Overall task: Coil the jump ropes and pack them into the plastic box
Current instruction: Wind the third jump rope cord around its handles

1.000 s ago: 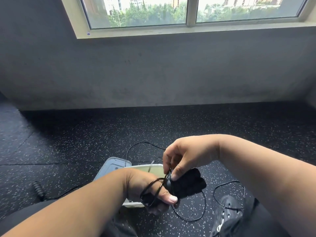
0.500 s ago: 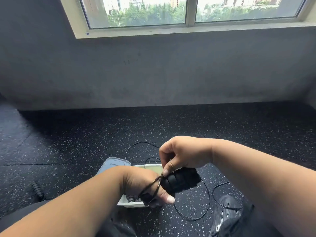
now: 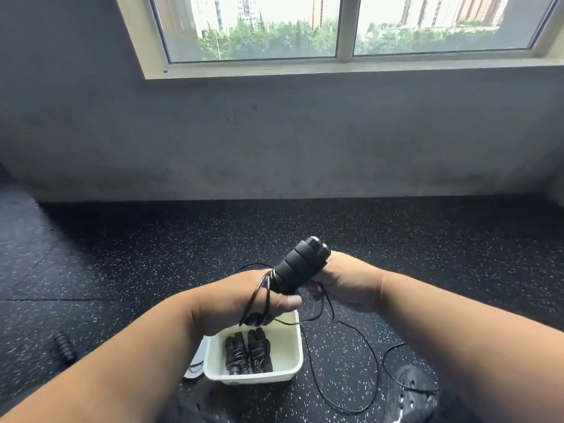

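Observation:
My left hand point(image 3: 244, 297) grips the lower end of a pair of black jump rope handles point(image 3: 297, 267), which tilt up to the right. Thin black cord point(image 3: 262, 296) is looped around the handles and over my left fingers. My right hand point(image 3: 348, 283) sits just right of the handles with its fingers curled around the cord. Loose cord point(image 3: 366, 352) trails from there down over the floor to the right. Below my hands stands the white plastic box point(image 3: 290, 349). Two coiled jump ropes point(image 3: 247, 351) lie inside it.
The floor is black speckled rubber point(image 3: 152, 254), ending at a grey wall under a window. Another black handle point(image 3: 64, 346) lies on the floor at the left. The box's lid point(image 3: 195, 366) lies half hidden beside the box. A black shoe point(image 3: 412, 389) shows at lower right.
Both hands have lifted, uncovering the box and the coiled ropes in it. The handles have swung from pointing right and down to pointing up and right. My right hand moved to their right side.

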{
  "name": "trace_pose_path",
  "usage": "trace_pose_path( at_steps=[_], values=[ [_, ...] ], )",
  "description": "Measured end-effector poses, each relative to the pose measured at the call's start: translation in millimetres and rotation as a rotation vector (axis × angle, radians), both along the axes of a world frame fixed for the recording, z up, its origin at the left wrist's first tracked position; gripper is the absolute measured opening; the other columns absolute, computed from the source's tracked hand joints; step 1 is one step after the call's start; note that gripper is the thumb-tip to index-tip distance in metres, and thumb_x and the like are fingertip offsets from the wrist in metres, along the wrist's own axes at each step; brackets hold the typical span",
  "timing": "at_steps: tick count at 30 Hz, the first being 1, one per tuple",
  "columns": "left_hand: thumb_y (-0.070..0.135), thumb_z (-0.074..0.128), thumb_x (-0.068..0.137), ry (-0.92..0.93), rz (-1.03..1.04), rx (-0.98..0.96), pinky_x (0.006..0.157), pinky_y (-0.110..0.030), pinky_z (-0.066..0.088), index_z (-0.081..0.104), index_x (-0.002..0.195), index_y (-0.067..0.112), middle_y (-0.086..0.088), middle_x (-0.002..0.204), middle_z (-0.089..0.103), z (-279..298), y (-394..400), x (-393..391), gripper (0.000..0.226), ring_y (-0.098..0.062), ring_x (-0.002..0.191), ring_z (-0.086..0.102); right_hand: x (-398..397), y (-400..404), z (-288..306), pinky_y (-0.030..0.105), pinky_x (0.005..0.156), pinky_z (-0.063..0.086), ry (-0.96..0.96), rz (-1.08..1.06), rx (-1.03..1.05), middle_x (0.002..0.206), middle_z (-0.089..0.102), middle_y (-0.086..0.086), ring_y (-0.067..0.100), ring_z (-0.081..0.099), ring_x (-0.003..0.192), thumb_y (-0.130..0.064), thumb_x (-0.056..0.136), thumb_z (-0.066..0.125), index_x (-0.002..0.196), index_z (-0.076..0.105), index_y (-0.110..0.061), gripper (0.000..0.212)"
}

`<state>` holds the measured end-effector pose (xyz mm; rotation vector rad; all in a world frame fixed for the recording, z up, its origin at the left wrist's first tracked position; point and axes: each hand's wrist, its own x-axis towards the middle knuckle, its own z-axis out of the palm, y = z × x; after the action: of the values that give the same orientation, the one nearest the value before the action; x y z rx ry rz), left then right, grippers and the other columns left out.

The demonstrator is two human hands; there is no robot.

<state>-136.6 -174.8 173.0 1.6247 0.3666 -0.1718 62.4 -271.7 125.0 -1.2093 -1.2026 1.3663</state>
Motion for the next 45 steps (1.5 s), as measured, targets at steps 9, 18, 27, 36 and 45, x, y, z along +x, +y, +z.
trace_pose_path(
  at_steps=[9, 18, 27, 36, 45],
  values=[
    [0.054, 0.088, 0.063, 0.127, 0.535, 0.356, 0.067, -0.038, 0.051, 0.060, 0.098, 0.022, 0.004, 0.081, 0.069, -33, 33, 4, 0.055, -0.018, 0.070, 0.060, -37, -4, -18, 0.029, 0.064, 0.040, -0.840, -0.188, -0.098, 0.076, 0.059, -0.010, 0.004, 0.052, 0.065, -0.038, 0.107, 0.048, 0.107, 0.063, -0.026, 0.020],
    [0.028, 0.055, 0.086, 0.363, 0.289, 1.073, 0.066, -0.034, 0.040, 0.045, 0.116, 0.037, 0.008, 0.084, 0.060, -54, 4, 16, 0.033, -0.028, 0.084, 0.062, -37, -15, 33, 0.029, 0.064, 0.037, -1.402, 0.106, 0.092, 0.102, 0.070, -0.001, 0.018, 0.058, 0.086, -0.039, 0.101, 0.057, 0.099, 0.067, -0.020, 0.021],
    [0.027, 0.063, 0.085, 0.229, -0.023, 1.113, 0.076, -0.037, 0.050, 0.044, 0.120, 0.041, 0.005, 0.102, 0.068, -33, -16, 18, 0.042, -0.027, 0.097, 0.064, 8, -8, 47, 0.017, 0.054, 0.039, -0.945, 0.029, 0.033, 0.067, 0.061, -0.011, 0.000, 0.052, 0.058, -0.040, 0.079, 0.086, 0.078, 0.070, -0.026, 0.021],
    [0.037, 0.080, 0.082, 0.088, -0.098, 0.909, 0.082, -0.034, 0.056, 0.048, 0.136, 0.045, 0.011, 0.104, 0.071, -29, -23, 12, 0.063, -0.015, 0.092, 0.066, 27, -5, 11, 0.022, 0.056, 0.042, -0.158, 0.142, -0.185, 0.071, 0.059, 0.001, 0.012, 0.052, 0.063, -0.015, 0.085, 0.079, 0.077, 0.060, -0.016, 0.021],
    [0.047, 0.086, 0.077, -0.003, 0.089, 0.789, 0.088, -0.036, 0.055, 0.043, 0.131, 0.052, 0.016, 0.097, 0.072, -24, -12, 8, 0.069, -0.008, 0.088, 0.066, 23, 0, -6, 0.028, 0.062, 0.047, 0.266, 0.064, -0.171, 0.081, 0.059, 0.007, 0.015, 0.058, 0.068, -0.037, 0.073, 0.091, 0.081, 0.054, -0.014, 0.045]
  ],
)
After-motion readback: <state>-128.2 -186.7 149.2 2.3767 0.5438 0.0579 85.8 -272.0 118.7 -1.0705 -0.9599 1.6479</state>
